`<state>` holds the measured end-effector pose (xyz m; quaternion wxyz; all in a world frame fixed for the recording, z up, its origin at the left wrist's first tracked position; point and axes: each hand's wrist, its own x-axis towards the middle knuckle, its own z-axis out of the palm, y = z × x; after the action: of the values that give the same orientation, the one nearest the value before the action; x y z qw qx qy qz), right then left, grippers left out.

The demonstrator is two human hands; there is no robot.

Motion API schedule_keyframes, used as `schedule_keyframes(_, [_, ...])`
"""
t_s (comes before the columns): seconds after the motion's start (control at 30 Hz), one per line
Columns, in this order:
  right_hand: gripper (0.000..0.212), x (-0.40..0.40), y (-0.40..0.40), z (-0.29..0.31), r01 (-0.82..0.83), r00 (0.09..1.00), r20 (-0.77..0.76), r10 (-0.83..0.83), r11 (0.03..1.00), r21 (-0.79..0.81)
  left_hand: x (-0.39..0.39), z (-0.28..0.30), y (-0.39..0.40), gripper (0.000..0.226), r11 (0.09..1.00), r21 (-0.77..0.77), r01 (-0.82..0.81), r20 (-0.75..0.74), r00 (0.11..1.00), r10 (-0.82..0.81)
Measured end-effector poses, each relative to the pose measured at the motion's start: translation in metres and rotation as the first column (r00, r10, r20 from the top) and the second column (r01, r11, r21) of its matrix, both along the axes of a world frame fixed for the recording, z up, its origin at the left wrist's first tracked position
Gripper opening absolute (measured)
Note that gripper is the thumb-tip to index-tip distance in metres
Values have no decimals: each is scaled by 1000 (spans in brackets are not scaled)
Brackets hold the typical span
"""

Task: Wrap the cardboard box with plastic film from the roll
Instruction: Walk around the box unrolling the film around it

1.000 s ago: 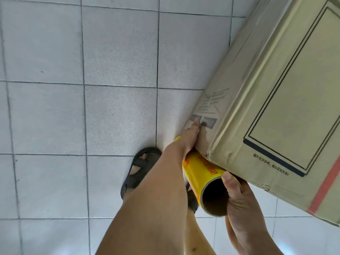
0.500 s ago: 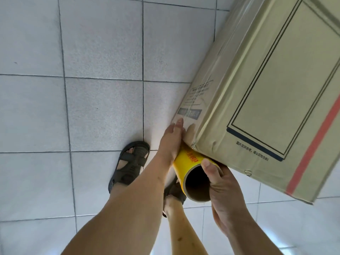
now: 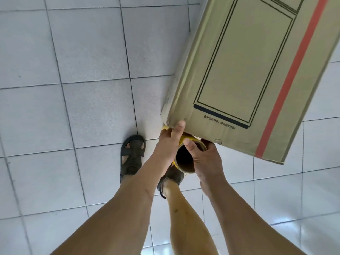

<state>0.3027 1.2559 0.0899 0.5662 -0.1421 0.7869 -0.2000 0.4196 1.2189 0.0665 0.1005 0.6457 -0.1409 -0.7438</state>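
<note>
Both hands on roll at box corner
Left hand (image 3: 168, 142) and right hand (image 3: 203, 156) grasp yellow film roll (image 3: 184, 159); roll touches cardboard box (image 3: 244, 70) corner; tiled floor (image 3: 82, 89) below

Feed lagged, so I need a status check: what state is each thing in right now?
Cardboard box: closed, on the tiled floor.
Film roll: held against the box's near corner, open core facing the camera.
Left hand: gripping the roll, fingers touching the box.
Right hand: gripping the roll's end.
</note>
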Motion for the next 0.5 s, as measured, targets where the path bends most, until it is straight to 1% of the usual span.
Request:
schedule_keyframes(0.07, [68, -3, 5, 1, 131, 991, 39, -131, 991, 2, -5, -1, -6, 141, 997, 10, 72, 25, 997, -72])
schedule_keyframes(0.1, [70, -4, 8, 2, 145, 987, 68, -145, 989, 1, -6, -2, -7, 141, 993, 40, 114, 18, 993, -115])
schedule_keyframes(0.13, [71, -6, 11, 3, 127, 988, 87, -127, 992, 1, -7, 0, -10, 136, 988, 65, 137, -9, 991, -137])
schedule_keyframes(0.2, [67, -9, 12, 6, 91, 992, 91, -91, 996, 5, -10, 1, -12, 125, 982, 105, 156, -49, 987, -151])
schedule_keyframes(0.23, [60, -11, 11, 7, 87, 994, 70, -87, 996, 8, -12, 2, -14, 122, 980, 112, 164, -73, 985, -156])
schedule_keyframes(0.27, [53, -14, 10, 6, 97, 994, 43, -98, 995, 13, -14, 0, -12, 121, 978, 121, 171, -87, 983, -161])
schedule_keyframes(0.3, [49, -17, 10, 5, 125, 992, 19, -126, 992, 27, -16, 1, -10, 121, 976, 128, 176, -109, 981, -162])
schedule_keyframes(0.33, [53, -19, 10, 3, 154, 988, -1, -154, 987, 40, -19, 2, -7, 124, 974, 126, 188, -118, 978, -174])
schedule_keyframes(0.43, [84, -25, 13, 3, 203, 979, -28, -202, 977, 58, -29, 1, 0, 136, 972, 84, 220, -76, 974, -214])
schedule_keyframes(0.47, [89, -26, 14, 4, 215, 977, -10, -214, 974, 71, -32, 0, 1, 139, 977, 67, 202, -33, 979, -201])
schedule_keyframes(0.5, [88, -27, 16, 4, 217, 976, 8, -219, 973, 77, -34, -4, 3, 135, 982, 52, 181, 2, 983, -181])
